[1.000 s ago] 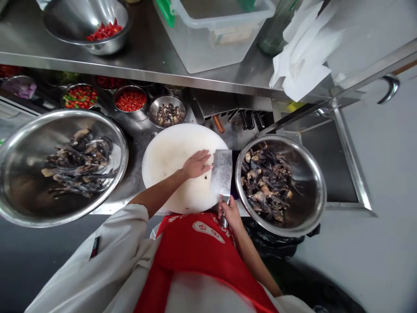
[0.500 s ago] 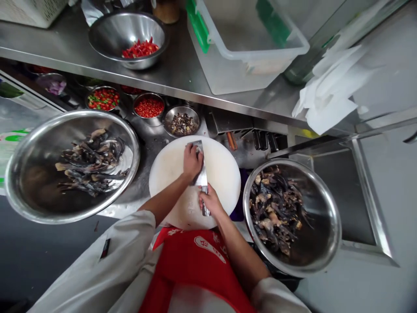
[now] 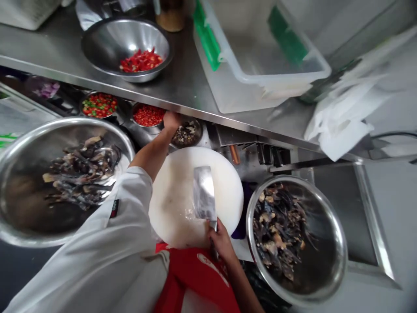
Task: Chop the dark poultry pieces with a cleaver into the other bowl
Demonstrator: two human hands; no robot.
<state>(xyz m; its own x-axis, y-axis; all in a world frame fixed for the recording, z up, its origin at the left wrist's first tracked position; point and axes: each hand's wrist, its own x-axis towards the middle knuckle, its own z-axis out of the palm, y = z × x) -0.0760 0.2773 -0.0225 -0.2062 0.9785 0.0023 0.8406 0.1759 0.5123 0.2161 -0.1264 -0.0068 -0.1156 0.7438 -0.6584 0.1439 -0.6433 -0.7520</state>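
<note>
My right hand (image 3: 221, 238) is closed around the handle of a cleaver (image 3: 203, 191), whose broad blade lies over the round white chopping board (image 3: 169, 195). My left hand (image 3: 171, 120) reaches past the board to the shelf's front edge. It is between a bowl of chopped red chillies (image 3: 148, 115) and a small bowl of dark and pale chopped bits (image 3: 188, 132). The shelf edge hides its fingers, so I cannot tell what they touch.
Large steel bowls with dark meat pieces flank the board, a left bowl (image 3: 19, 230) and a right bowl (image 3: 337, 261). Above, the steel shelf (image 3: 182, 93) carries a bowl of red peppers (image 3: 107, 43) and a clear plastic bin (image 3: 247, 95). Knives (image 3: 270, 154) stand behind; a sink (image 3: 345, 213) lies right.
My left hand has left the cleaver blade and stretched forward to the small bowls under the shelf. My right hand keeps the cleaver, drawn slightly nearer to me, its blade now showing broadside.
</note>
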